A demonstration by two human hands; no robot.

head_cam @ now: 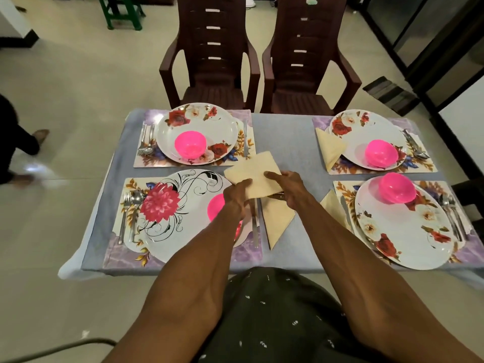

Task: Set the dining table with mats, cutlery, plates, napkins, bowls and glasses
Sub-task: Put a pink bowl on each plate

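On the grey-clothed table (282, 132), the near-left floral place mat (117, 247) carries a steel fork and spoon (131, 205) and a white plate with a pink dahlia print (178, 221). Just right of it, the left hand (235, 195) pinches the near edge of a cream paper napkin (252, 171), while the right hand (286, 188) grips its right side, lifting it above a folded cream napkin (276, 221). Farther right sits a rose-patterned plate (403, 231) bearing a pink plastic bowl (396, 188).

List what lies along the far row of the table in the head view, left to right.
Steel fork and spoons → rose-patterned white plate holding a pink plastic bowl → steel knife → folded cream napkin → second rose-patterned plate → steel cutlery.
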